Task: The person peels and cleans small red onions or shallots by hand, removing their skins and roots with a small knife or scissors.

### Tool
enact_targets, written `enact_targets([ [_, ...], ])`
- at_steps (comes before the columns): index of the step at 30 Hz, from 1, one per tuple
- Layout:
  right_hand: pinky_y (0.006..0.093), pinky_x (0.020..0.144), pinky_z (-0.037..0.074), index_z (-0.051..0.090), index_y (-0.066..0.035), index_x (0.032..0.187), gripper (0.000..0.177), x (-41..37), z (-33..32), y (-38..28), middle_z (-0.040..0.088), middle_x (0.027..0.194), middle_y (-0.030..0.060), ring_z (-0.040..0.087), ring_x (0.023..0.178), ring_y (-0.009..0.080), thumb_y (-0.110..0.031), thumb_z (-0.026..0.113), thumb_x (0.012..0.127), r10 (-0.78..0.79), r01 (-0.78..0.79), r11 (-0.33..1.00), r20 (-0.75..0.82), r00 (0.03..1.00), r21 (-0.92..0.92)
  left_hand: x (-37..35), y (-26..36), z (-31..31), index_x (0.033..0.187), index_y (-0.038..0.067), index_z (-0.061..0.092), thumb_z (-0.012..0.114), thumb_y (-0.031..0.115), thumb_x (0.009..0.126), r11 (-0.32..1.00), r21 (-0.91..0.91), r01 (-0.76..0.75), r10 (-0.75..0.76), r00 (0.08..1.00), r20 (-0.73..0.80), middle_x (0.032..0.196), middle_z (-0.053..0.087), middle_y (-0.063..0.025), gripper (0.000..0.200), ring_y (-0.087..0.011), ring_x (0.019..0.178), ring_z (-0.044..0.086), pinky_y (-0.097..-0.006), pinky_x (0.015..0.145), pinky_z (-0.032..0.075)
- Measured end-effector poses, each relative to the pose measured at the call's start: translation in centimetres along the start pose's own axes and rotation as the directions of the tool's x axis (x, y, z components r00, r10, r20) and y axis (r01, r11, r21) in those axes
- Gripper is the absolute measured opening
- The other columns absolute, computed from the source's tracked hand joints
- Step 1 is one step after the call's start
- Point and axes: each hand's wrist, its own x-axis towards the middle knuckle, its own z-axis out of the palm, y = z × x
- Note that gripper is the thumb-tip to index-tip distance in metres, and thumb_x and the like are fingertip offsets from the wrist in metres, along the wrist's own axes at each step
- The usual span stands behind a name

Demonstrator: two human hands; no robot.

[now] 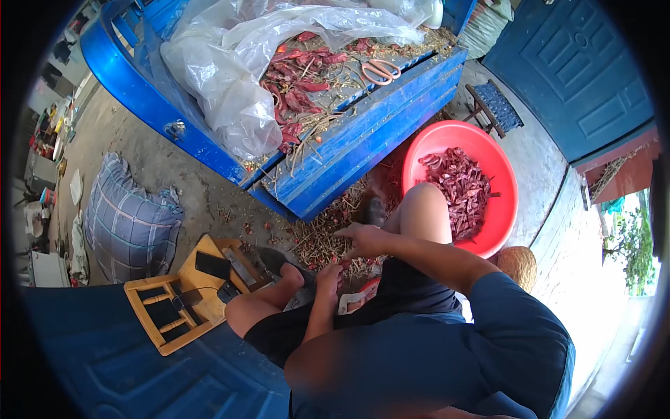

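My right hand (366, 240) is held over the floor in front of my knees, its index finger stretched out and nothing visible in it. Just below it, my left hand (328, 275) is near my lap with its fingers curled; what they hold, if anything, is too small to make out. Under both hands lies a litter of dry stems (321, 241) with red bits. To the right, a red plastic basin (504, 178) holds many dried red chili peppers (457, 188). A small red-and-white thing (354, 299) between my legs is mostly hidden.
Ahead stands a blue cart bed (377, 143) with more red chilies (300, 80), orange-handled scissors (380, 71) and clear plastic sheeting (241, 105). On the left are a plaid sack (132, 216) and a wooden chair (199, 283) with a phone (213, 265). A small stool (497, 105) stands behind the basin.
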Motion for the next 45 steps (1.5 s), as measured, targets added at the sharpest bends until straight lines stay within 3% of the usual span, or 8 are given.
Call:
enact_targets([
  [8, 0.0395, 0.083, 0.053, 0.075, -0.009, 0.097, 0.025, -2.7, 1.6, -1.0, 0.069, 0.093, 0.0123, 0.067, 0.093, 0.0296, -0.017, 0.074, 0.073, 0.012, -0.051, 0.984, 0.222, 0.975, 0.170, -2.3, -0.1, 1.1, 0.090, 0.011, 0.059, 0.062, 0.012, 0.088, 0.996, -0.056, -0.072, 0.079, 0.987, 0.140, 0.062, 0.044, 0.0073, 0.004, -0.0029, 0.049, 0.039, -0.0205, 0.043, 0.028],
  [14, 0.0400, 0.075, 0.053, 0.073, -0.009, 0.092, 0.014, -8.4, -15.0, 0.2, 0.067, 0.092, 0.0133, 0.066, 0.089, 0.0311, -0.009, 0.068, 0.079, 0.065, -0.143, 0.987, -0.650, 0.757, -0.067, -2.8, -1.2, 1.0, 0.089, 0.010, 0.064, 0.061, 0.013, 0.089, 0.994, 0.055, -0.096, 0.092, 0.993, 0.080, 0.061, 0.045, 0.0076, 0.004, -0.0032, 0.046, 0.036, -0.0216, 0.041, 0.024],
  [17, 0.0402, 0.077, 0.054, 0.072, -0.007, 0.097, 0.018, -13.0, -20.6, 6.1, 0.068, 0.094, 0.0128, 0.067, 0.087, 0.0310, -0.014, 0.071, 0.081, 0.115, -0.496, 0.823, -0.773, 0.624, -0.278, -1.7, -1.4, 0.5, 0.087, 0.010, 0.066, 0.062, 0.014, 0.088, 0.994, 0.048, -0.098, 0.094, 0.993, 0.074, 0.060, 0.044, 0.0081, 0.006, -0.0030, 0.047, 0.037, -0.0214, 0.043, 0.025],
  [20, 0.0378, 0.076, 0.055, 0.072, -0.005, 0.101, 0.022, -12.3, -22.4, 7.1, 0.069, 0.095, 0.0131, 0.067, 0.084, 0.0286, -0.017, 0.071, 0.083, 0.034, -0.418, 0.862, -0.790, 0.612, -0.287, -0.5, -0.5, 1.5, 0.087, 0.010, 0.066, 0.063, 0.015, 0.087, 0.993, 0.074, -0.091, 0.087, 0.994, 0.059, 0.060, 0.043, 0.0085, 0.006, -0.0032, 0.048, 0.037, -0.0216, 0.044, 0.026],
  [27, 0.0354, 0.075, 0.054, 0.073, -0.009, 0.104, 0.024, 6.1, -25.1, -1.4, 0.069, 0.099, 0.0116, 0.067, 0.082, 0.0255, -0.022, 0.072, 0.085, -0.115, 0.037, 0.991, -0.686, 0.718, -0.128, 1.0, -1.0, 1.6, 0.086, 0.010, 0.066, 0.061, 0.014, 0.086, 0.990, 0.132, -0.046, 0.046, 0.999, -0.004, 0.061, 0.044, 0.0091, 0.006, -0.0031, 0.049, 0.037, -0.0216, 0.045, 0.026],
  [35, 0.0443, 0.091, 0.050, 0.073, -0.020, 0.111, 0.029, 21.0, -25.6, -0.6, 0.069, 0.111, 0.0088, 0.063, 0.107, 0.0306, -0.025, 0.062, 0.084, -0.137, -0.280, 0.833, -0.668, 0.731, -0.477, -0.6, 1.1, -0.7, 0.089, 0.009, 0.065, 0.060, 0.012, 0.086, 0.991, -0.047, -0.126, 0.125, 0.992, -0.034, 0.062, 0.044, 0.0091, 0.006, -0.0015, 0.049, 0.037, -0.0205, 0.044, 0.026],
  [41, 0.0315, 0.072, 0.049, 0.072, -0.011, 0.108, 0.032, 18.5, -27.7, -1.4, 0.069, 0.102, 0.0043, 0.063, 0.093, 0.0116, -0.035, 0.067, 0.088, 0.252, -0.131, 0.950, -0.446, 0.859, 0.285, -0.7, 1.5, -0.3, 0.089, 0.008, 0.064, 0.058, 0.013, 0.086, 0.993, -0.030, -0.112, 0.113, 0.993, 0.034, 0.060, 0.042, 0.0077, 0.008, -0.0031, 0.048, 0.036, -0.0207, 0.044, 0.026],
  [45, 0.0241, 0.055, 0.038, 0.066, -0.019, 0.105, 0.018, 15.5, -28.3, -3.2, 0.063, 0.090, -0.0055, 0.060, 0.080, 0.0086, -0.031, 0.068, 0.091, 0.462, -0.035, 0.604, -0.314, 0.829, 0.796, -1.0, 1.6, 0.9, 0.088, 0.009, 0.062, 0.058, 0.014, 0.086, 0.990, 0.020, -0.139, 0.136, 0.986, 0.096, 0.060, 0.042, 0.0078, 0.007, -0.0034, 0.048, 0.036, -0.0210, 0.043, 0.026],
])
